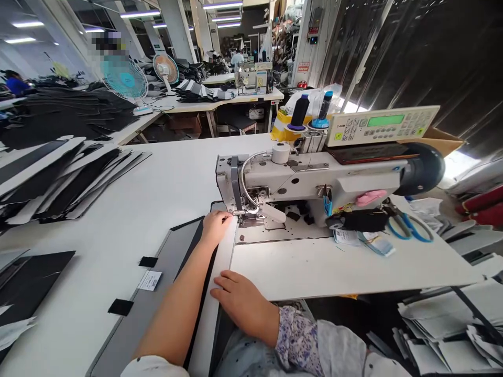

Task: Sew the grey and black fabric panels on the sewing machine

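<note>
A grey fabric panel (168,267) with black edging and a white strip (227,250) along its right side lies up to the sewing machine (283,178). Close by the needle and presser foot, my left hand (215,228) presses its closed fingers on the panel's far end. My right hand (247,306) curls its fingers over the white strip nearer my body, at the table's front edge; its thumb is hidden. Two black tabs (120,307) and a white label (150,280) stick out from the panel's left edge.
Stacked dark and white pieces (66,178) lie left, with a black panel (35,288) nearer. Blue-handled scissors (411,228) and thread snips (327,201) are at the machine's right. Thread cones (301,111) stand behind it. More cut pieces (451,319) sit lower right; fans (126,78) stand beyond.
</note>
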A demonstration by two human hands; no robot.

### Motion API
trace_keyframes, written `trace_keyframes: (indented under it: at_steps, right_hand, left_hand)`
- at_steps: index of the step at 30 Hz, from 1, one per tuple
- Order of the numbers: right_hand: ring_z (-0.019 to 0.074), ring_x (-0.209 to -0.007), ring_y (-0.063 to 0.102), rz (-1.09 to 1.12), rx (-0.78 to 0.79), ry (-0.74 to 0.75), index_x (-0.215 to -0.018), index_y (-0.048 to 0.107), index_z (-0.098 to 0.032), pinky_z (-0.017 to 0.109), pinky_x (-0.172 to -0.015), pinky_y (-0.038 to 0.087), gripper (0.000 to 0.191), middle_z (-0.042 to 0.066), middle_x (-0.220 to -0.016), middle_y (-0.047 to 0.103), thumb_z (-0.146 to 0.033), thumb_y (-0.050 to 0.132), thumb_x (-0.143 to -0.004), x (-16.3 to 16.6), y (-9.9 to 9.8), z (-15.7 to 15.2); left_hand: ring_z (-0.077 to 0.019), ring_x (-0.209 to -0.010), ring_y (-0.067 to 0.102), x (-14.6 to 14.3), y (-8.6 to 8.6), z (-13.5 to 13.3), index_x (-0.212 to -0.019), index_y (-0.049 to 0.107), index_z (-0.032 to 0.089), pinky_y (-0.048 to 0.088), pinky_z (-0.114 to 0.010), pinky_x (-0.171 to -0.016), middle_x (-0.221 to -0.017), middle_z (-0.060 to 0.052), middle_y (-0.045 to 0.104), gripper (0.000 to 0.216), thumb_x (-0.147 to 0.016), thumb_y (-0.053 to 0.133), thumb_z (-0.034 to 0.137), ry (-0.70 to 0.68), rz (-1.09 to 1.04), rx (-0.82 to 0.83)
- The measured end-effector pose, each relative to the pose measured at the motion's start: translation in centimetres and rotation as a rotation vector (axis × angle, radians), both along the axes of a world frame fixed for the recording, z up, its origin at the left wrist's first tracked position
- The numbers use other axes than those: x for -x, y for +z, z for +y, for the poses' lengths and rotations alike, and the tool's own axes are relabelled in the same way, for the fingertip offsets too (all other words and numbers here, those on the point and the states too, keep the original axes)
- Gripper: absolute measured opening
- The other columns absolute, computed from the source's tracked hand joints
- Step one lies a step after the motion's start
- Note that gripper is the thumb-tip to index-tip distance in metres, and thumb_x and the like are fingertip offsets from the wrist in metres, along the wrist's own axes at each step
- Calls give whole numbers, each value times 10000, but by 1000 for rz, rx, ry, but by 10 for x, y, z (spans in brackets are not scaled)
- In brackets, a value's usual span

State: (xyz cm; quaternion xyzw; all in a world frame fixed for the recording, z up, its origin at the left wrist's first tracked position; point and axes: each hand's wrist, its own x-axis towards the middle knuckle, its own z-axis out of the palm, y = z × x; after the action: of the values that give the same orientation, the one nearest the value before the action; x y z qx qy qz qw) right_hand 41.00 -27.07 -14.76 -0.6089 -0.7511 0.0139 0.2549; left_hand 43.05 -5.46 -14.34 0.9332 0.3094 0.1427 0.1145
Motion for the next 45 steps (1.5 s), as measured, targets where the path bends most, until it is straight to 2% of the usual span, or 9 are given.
trace_keyframes:
  at_steps: [5,7,11,13,15,21,38,41,45]
  right_hand:
    - [186,-873,529,28,63,-87,-913,572,-175,318,-796,478,31,50,-922,597,-176,541,-905,6,-1,-8]
    - [188,-822,521,29,73,-122,-863,559,-178,331,-756,478,74,43,-861,578,-227,540,-915,7,-2,-13]
    - [204,-990,527,13,-20,-85,-949,584,-164,366,-911,453,118,79,-994,601,-234,489,-940,9,-9,-25]
    - [222,-1157,469,-41,-90,-63,-1045,588,-157,387,-1034,385,156,92,-1135,590,-190,478,-940,10,-15,-30]
    - [237,-1216,429,-89,-129,-48,-1046,601,-160,403,-1096,328,155,81,-1155,593,-190,498,-933,10,-20,-31]
    - [219,-1096,487,-80,-126,0,-923,623,-168,373,-1051,373,110,62,-1038,623,-237,538,-925,-1,-21,-29]
    - [209,-994,508,-51,-80,-11,-878,621,-181,350,-958,418,78,45,-940,626,-209,559,-916,-9,-14,-33]
    - [206,-1007,509,-46,-65,-11,-897,621,-183,350,-975,412,59,43,-964,632,-198,566,-910,-11,-13,-36]
    - [199,-1032,513,-40,-32,1,-916,624,-184,353,-998,399,82,50,-994,642,-186,542,-922,-17,-10,-40]
  left_hand:
    - [-200,-958,623,10,0,-6,-903,738,292,442,-310,-906,-994,-4,713,219,-841,535,344,19,-49,73]
    - [-199,-961,624,8,2,-7,-903,740,296,443,-305,-899,-993,-1,715,220,-836,537,350,27,-45,78]
    - [-195,-962,627,5,4,-10,-900,745,296,440,-295,-899,-998,2,718,217,-826,556,374,50,-28,86]
    - [-195,-960,629,5,6,-13,-907,746,299,437,-297,-901,-1007,3,717,220,-826,560,383,75,-20,79]
    - [-198,-965,626,4,7,-16,-916,747,306,432,-301,-904,-1016,4,715,227,-829,556,394,95,-8,69]
    - [-191,-964,621,-1,10,-26,-919,747,321,425,-281,-905,-1030,15,709,226,-826,561,413,164,11,65]
    - [-218,-995,594,-12,7,-35,-931,733,308,403,-333,-937,-1059,0,688,222,-840,541,371,224,31,9]
    - [-229,-1033,563,-4,6,-42,-999,714,284,388,-349,-949,-1100,-40,662,241,-863,530,361,170,20,-97]
    - [-232,-1056,523,17,9,-58,-1086,684,330,338,-389,-979,-1134,-43,649,294,-915,450,280,-82,93,-263]
